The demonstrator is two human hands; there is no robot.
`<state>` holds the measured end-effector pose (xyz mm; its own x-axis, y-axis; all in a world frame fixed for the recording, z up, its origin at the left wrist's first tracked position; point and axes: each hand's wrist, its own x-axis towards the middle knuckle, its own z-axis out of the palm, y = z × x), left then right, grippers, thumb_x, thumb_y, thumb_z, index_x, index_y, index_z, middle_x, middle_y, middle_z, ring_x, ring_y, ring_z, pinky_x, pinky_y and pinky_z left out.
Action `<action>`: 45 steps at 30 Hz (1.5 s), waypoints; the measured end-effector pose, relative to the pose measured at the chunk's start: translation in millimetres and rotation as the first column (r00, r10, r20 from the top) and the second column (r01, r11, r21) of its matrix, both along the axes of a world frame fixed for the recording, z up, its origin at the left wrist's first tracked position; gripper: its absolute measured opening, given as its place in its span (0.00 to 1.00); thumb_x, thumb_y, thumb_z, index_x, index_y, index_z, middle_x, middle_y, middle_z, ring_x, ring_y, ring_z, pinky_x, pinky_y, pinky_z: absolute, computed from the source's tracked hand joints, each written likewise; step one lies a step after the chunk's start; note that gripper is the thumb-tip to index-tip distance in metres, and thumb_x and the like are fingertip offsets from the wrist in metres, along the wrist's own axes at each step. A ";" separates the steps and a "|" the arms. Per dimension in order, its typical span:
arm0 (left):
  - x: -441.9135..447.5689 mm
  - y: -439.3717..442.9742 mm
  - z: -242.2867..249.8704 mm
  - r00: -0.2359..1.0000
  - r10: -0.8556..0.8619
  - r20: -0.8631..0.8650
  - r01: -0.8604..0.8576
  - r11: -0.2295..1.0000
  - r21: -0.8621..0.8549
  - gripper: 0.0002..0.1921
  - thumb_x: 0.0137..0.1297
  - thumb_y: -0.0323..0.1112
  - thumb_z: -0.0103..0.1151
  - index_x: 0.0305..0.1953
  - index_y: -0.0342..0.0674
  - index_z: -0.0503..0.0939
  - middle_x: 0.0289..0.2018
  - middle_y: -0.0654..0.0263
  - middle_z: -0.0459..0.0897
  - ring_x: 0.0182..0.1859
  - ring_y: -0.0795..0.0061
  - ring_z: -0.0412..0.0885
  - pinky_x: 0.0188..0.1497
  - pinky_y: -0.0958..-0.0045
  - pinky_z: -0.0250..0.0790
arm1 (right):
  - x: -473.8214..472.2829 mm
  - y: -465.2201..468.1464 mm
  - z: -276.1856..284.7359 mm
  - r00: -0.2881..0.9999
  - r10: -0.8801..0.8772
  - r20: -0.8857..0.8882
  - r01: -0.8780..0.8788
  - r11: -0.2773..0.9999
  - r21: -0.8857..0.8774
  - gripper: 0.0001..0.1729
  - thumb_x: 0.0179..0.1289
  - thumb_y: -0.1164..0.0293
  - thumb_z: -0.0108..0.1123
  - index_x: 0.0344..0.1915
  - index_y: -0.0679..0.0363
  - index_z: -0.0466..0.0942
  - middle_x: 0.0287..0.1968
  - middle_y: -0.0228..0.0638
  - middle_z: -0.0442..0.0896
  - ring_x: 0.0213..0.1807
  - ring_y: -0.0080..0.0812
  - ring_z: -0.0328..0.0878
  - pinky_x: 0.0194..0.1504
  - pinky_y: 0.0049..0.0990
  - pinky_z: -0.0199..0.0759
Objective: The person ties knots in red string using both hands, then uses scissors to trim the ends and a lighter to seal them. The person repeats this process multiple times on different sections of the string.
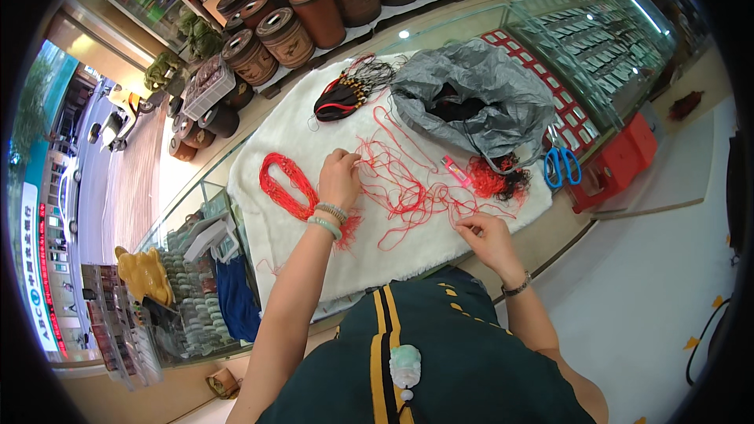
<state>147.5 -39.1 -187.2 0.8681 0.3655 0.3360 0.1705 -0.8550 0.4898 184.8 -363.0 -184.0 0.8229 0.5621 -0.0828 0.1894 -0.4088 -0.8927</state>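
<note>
A loose tangle of thin red cord [406, 191] spreads over a white plush cloth [283, 259] before me. My left hand [340, 176] pinches a strand at the tangle's left side, between thumb and fingertips. At the lower right of the tangle, my right hand [488, 238] grips another strand of it with thumb and forefinger. Beside my left hand lies a looped bundle of red cords [274, 188], partly hidden behind my wrist. Its frayed red ends [350, 232] show to the right of my left forearm.
Behind the tangle sits a grey plastic bag [500, 76], with dark cord bundles [341, 97] to its left. A pink lighter [455, 171], red and black cord scraps [498, 179] and blue-handled scissors [561, 166] lie right. Glass display cases [595, 41] and lidded jars [318, 15] stand around.
</note>
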 end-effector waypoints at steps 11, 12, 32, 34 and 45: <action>18.7 4.6 14.0 0.974 -0.136 -0.183 0.130 0.991 -0.044 0.06 0.54 0.29 0.63 0.33 0.41 0.87 0.37 0.61 0.83 0.42 0.61 0.80 0.44 0.66 0.73 | 1.8 25.2 29.0 0.915 -0.109 0.389 0.133 0.990 -0.036 0.12 0.55 0.69 0.66 0.39 0.62 0.82 0.47 0.45 0.77 0.50 0.45 0.73 0.51 0.37 0.68; 15.9 5.4 22.2 0.980 -0.127 -0.156 0.111 0.988 -0.103 0.05 0.55 0.30 0.63 0.34 0.41 0.87 0.37 0.61 0.83 0.40 0.62 0.80 0.43 0.66 0.73 | 3.5 29.1 31.6 0.917 -0.098 0.387 0.114 0.993 -0.019 0.12 0.55 0.70 0.66 0.39 0.62 0.82 0.46 0.45 0.77 0.50 0.45 0.73 0.51 0.37 0.68; -32.1 -5.4 181.5 0.928 -0.348 0.133 0.232 0.262 -0.937 0.12 0.68 0.33 0.57 0.46 0.31 0.81 0.34 0.66 0.83 0.36 0.81 0.79 0.42 0.78 0.73 | 45.0 133.7 146.0 0.884 0.433 -0.175 -0.285 0.798 0.532 0.12 0.68 0.67 0.56 0.40 0.64 0.82 0.33 0.24 0.82 0.28 0.09 0.67 0.26 0.14 0.58; -35.2 -6.2 186.9 0.938 -0.331 0.099 0.179 0.220 -0.959 0.13 0.69 0.33 0.56 0.49 0.30 0.79 0.35 0.65 0.82 0.37 0.80 0.80 0.44 0.77 0.74 | 47.5 131.3 147.4 0.853 0.481 -0.201 -0.281 0.749 0.600 0.12 0.68 0.66 0.56 0.40 0.63 0.82 0.33 0.25 0.82 0.28 0.09 0.67 0.27 0.13 0.58; -39.9 -26.0 210.9 0.891 -0.372 0.259 0.402 0.383 -0.832 0.13 0.66 0.27 0.58 0.50 0.31 0.78 0.37 0.67 0.83 0.36 0.84 0.77 0.41 0.80 0.71 | 49.3 128.4 175.0 0.848 0.515 -0.129 -0.350 0.724 0.594 0.14 0.70 0.66 0.53 0.39 0.65 0.81 0.34 0.26 0.82 0.33 0.11 0.70 0.31 0.14 0.61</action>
